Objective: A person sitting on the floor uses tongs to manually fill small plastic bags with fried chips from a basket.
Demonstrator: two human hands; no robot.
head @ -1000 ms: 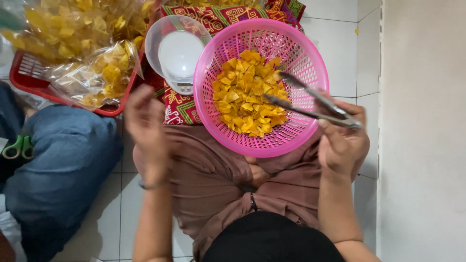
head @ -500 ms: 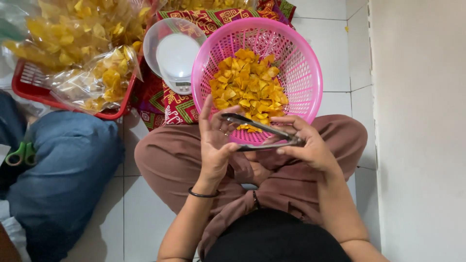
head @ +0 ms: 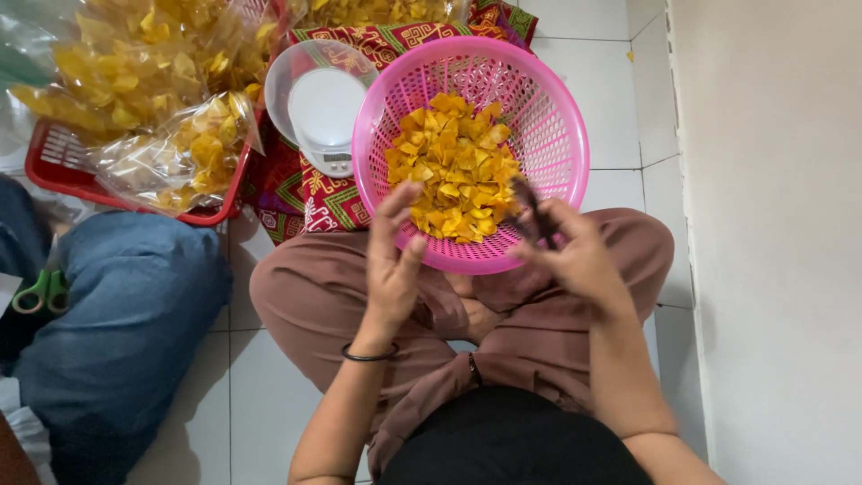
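Head view: right hand (head: 575, 256) grips metal tongs (head: 532, 211); left hand (head: 392, 260) open, empty.

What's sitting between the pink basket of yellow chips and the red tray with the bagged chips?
In the head view, a white kitchen scale under a clear cover sits between the pink basket and the red tray, on a patterned cloth.

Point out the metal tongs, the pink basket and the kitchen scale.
metal tongs (head: 530, 211), head view, on the dark arms above the right hand's fingers.
pink basket (head: 557, 117), head view, on its bare right inner wall.
kitchen scale (head: 321, 106), head view, on its white weighing plate.
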